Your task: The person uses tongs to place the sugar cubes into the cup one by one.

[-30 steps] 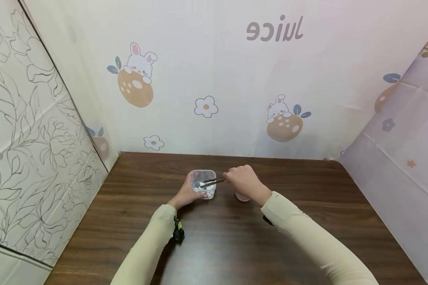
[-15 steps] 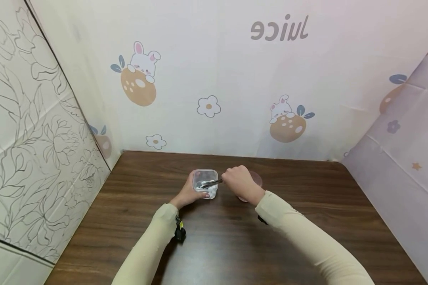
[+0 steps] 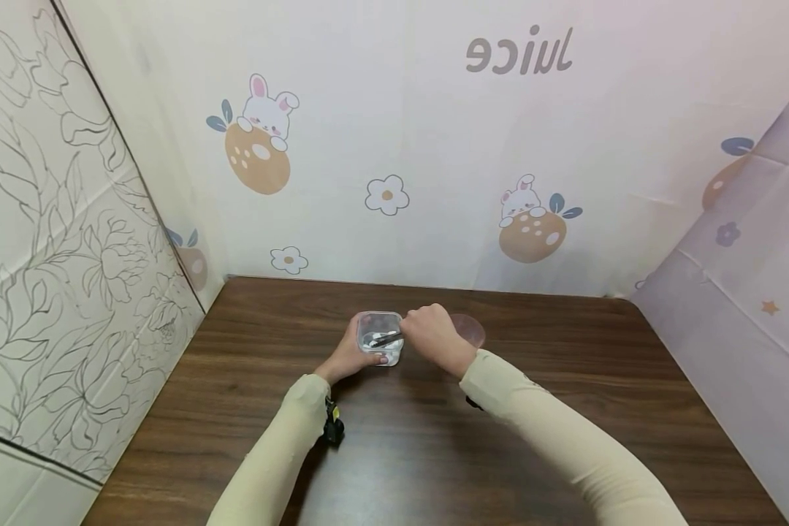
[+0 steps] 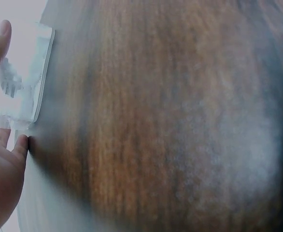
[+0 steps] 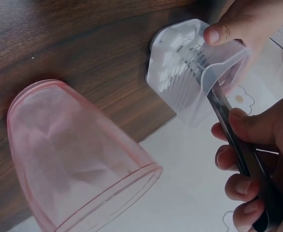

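From here I make out pale cream long sleeves (image 3: 269,442), a black wrist device (image 3: 333,429) with a yellow patch (image 3: 335,413) at left, and, mostly hidden, perhaps another dark piece (image 3: 473,402) below the right cuff (image 3: 485,375).

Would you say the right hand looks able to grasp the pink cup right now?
Probably not: the pink cup stands nearby, but the right hand grips tongs that reach into the clear container.
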Demonstrator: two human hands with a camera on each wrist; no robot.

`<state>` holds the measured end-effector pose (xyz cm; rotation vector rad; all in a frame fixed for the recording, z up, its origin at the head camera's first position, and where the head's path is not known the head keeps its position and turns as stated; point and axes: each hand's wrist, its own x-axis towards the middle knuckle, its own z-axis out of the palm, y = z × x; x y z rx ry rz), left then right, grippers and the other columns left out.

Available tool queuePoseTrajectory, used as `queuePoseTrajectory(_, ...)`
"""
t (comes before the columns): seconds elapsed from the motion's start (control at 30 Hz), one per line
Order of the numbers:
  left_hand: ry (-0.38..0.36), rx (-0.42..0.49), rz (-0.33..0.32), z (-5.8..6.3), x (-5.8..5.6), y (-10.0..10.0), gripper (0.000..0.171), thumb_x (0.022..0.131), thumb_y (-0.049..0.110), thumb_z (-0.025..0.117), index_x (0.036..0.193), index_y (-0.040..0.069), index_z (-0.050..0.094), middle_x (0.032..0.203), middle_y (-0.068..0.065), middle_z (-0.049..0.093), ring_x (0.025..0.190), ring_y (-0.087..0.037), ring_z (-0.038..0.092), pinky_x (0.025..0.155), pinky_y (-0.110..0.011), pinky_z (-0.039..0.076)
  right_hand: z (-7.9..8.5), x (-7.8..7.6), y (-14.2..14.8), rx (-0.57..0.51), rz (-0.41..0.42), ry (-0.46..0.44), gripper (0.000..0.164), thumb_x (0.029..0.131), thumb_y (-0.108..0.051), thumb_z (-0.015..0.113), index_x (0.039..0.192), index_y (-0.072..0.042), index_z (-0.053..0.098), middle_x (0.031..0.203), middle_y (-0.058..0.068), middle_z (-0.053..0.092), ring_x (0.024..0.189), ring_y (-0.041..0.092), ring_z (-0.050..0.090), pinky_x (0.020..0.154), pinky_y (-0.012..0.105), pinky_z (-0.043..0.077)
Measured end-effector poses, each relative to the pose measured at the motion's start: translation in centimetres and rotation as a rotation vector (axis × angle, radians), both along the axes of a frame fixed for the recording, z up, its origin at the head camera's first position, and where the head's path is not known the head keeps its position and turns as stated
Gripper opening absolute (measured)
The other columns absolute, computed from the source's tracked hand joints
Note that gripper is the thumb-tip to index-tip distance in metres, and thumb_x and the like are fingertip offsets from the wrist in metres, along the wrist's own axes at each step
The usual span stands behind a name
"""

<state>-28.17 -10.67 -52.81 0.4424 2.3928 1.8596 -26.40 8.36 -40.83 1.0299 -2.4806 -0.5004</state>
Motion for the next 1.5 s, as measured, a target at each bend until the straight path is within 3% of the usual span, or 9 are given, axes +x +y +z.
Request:
queuePoseTrajectory(0.23,0.002,0.000,0.005,0.0,0.0,0.1,0.102,0.065,0.003,0.085,0.144,0.003,0.020,0.142,-0.023,0.034,0.125,-0.034,0.038,0.106,-0.046,0.029,-0.1,0.2,-0.3,0.026,0.001,0.019,0.025,0.076,-0.004,0.070,0.056,-0.016,0.060,0.053,-0.002,0.054,0.043,0.009,0.039,0.039,0.029,0.040)
queuePoseTrajectory(0.5,0.033,0.028,-0.008,-0.3,-0.1,0.0,0.101,0.066,-0.001,0.084,0.144,-0.002,0.020,0.141,-0.030,0.032,0.126,-0.041,0.036,0.106,-0.052,0.026,-0.3,0.1,-0.2,0.020,-0.008,0.014,0.024,0.075,-0.005,0.070,0.057,-0.017,0.060,0.054,-0.002,0.056,0.043,0.010,0.044,0.039,0.030,0.041)
queuePoseTrajectory(0.7,0.042,0.041,-0.047,1.8,0.9,-0.1,0.097,0.067,-0.006,0.081,0.141,-0.010,0.018,0.138,-0.036,0.031,0.125,-0.048,0.034,0.106,-0.056,0.025,0.2,-0.1,0.2,-0.002,-0.024,-0.022,0.025,0.078,-0.003,0.068,0.059,-0.017,0.062,0.055,-0.001,0.057,0.043,0.010,0.042,0.039,0.030,0.040)
queuePoseTrajectory(0.77,0.041,0.027,-0.033,1.8,0.9,-0.1,0.097,0.067,-0.005,0.081,0.141,-0.007,0.019,0.138,-0.032,0.033,0.125,-0.044,0.036,0.105,-0.053,0.027,0.5,0.0,0.4,-0.017,-0.025,-0.033,0.026,0.079,-0.003,0.068,0.059,-0.017,0.062,0.055,-0.001,0.057,0.044,0.011,0.043,0.040,0.030,0.040)
queuePoseTrajectory(0.9,0.037,0.009,0.003,-0.1,0.1,0.0,0.100,0.065,0.000,0.085,0.143,0.001,0.022,0.141,-0.025,0.035,0.127,-0.037,0.037,0.105,-0.050,0.029,1.1,0.3,1.0,-0.046,-0.016,-0.037,0.026,0.079,-0.004,0.069,0.058,-0.016,0.062,0.054,0.000,0.056,0.043,0.010,0.043,0.039,0.030,0.040)
queuePoseTrajectory(0.93,0.036,0.010,0.001,-0.1,0.1,0.0,0.100,0.066,0.001,0.085,0.143,0.001,0.022,0.141,-0.025,0.034,0.127,-0.037,0.036,0.105,-0.050,0.028,1.3,0.4,1.2,-0.049,-0.019,-0.036,0.026,0.079,-0.004,0.070,0.058,-0.016,0.061,0.054,0.000,0.056,0.043,0.010,0.041,0.038,0.030,0.039)
queuePoseTrajectory(1.17,0.102,0.018,-0.016,-0.4,0.3,-0.2,0.097,0.067,0.012,0.086,0.141,0.002,0.025,0.139,-0.026,0.036,0.125,-0.038,0.038,0.104,-0.048,0.030,2.8,1.4,3.2,-0.121,0.011,0.000,0.042,0.079,0.001,0.068,0.049,-0.017,0.044,0.045,-0.004,0.034,0.050,0.010,0.017,0.040,0.026,0.020)
queuePoseTrajectory(1.27,0.118,0.005,-0.012,-0.4,0.5,-0.2,0.097,0.067,0.016,0.086,0.141,0.003,0.025,0.138,-0.026,0.036,0.124,-0.037,0.039,0.104,-0.047,0.031,3.3,1.7,4.1,-0.164,0.048,0.015,0.038,0.077,0.001,0.067,0.050,-0.016,0.046,0.046,-0.005,0.028,0.051,0.010,0.014,0.042,0.025,0.016)
queuePoseTrajectory(1.5,0.042,0.011,-0.001,0.5,0.6,0.1,0.097,0.066,0.000,0.083,0.142,-0.001,0.023,0.142,-0.028,0.033,0.129,-0.040,0.034,0.108,-0.051,0.024,4.3,2.0,5.9,-0.211,0.016,-0.008,0.011,0.070,-0.005,0.070,0.064,-0.014,0.067,0.049,-0.003,0.048,0.046,0.008,0.024,0.035,0.025,0.028)
